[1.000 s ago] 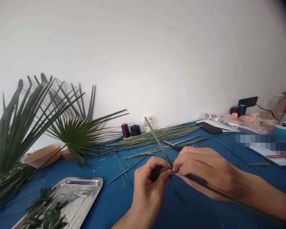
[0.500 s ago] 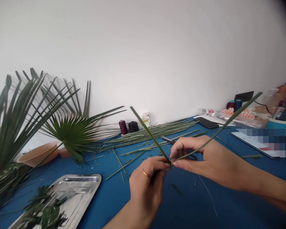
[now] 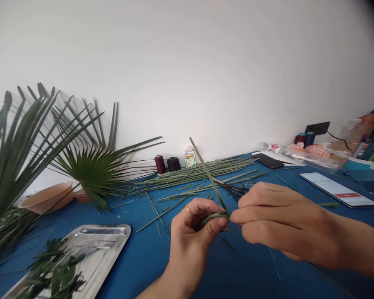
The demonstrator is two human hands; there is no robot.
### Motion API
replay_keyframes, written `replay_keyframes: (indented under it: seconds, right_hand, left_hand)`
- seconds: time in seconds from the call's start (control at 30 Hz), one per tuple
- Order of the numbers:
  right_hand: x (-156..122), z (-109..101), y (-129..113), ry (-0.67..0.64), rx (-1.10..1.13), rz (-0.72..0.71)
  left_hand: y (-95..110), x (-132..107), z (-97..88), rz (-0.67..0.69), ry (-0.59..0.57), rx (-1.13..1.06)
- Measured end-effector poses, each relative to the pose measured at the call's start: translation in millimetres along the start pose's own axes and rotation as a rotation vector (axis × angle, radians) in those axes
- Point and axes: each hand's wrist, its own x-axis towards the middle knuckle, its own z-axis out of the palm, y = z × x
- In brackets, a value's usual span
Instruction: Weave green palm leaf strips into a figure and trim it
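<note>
My left hand point(image 3: 195, 234), a ring on one finger, pinches folded green palm leaf strips between thumb and fingertips. One palm leaf strip point(image 3: 207, 170) sticks up and to the left from that pinch, while a curved piece lies inside the fingers. Close against it, my right hand point(image 3: 279, 220) is closed with its fingertips at the fold. A thin length of green shows below the right hand, so it appears to grip the other strip; its fingers hide most of it. Scissors point(image 3: 232, 189) lie just behind the right hand. A fine pale thread point(image 3: 274, 263) hangs or lies below.
A metal tray point(image 3: 112, 245) with small woven leaf pieces is at front left. Palm fans point(image 3: 90, 170) and a peach bowl point(image 3: 48, 199) stand behind it. Cut strips point(image 3: 199, 172), thread spools point(image 3: 160, 164), a phone point(image 3: 336, 189) and a pen holder point(image 3: 363, 164) line the back and right.
My right hand has turned over, palm down, and the strip that rose to the right is swung down under it. The upright strip has shifted right, and my left thumb now faces up.
</note>
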Motion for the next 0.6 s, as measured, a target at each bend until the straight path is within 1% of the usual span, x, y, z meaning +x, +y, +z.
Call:
replay_keyframes:
  seconds: [0.07,0.13,0.3,0.37,0.43,0.5,0.6]
  right_hand:
    - [0,-2,0,-0.02,-0.027,-0.027]
    - [-2,-2,0,-0.013,0.026,-0.015]
    - [-8,6,-1,0.037,0.301,0.177]
    - [-7,8,-3,0.064,0.33,0.237]
    - [-5,10,-5,0.084,0.305,0.267]
    - [-3,10,-6,0.117,0.281,0.243]
    - [-4,11,-5,0.14,0.314,0.146]
  left_hand:
    - [0,-1,-0.2,-0.012,-0.021,0.044]
    - [0,-3,-0.6,0.034,-0.042,0.098]
    - [-1,-7,-3.2,0.301,-0.089,0.218]
    - [-2,-8,-3.9,0.375,-0.109,0.25]
    - [-2,-8,-4.3,0.413,-0.125,0.272]
    - [-4,-9,-4.6,0.412,-0.129,0.282]
    - [-7,-10,-5.4,0.373,-0.116,0.271]
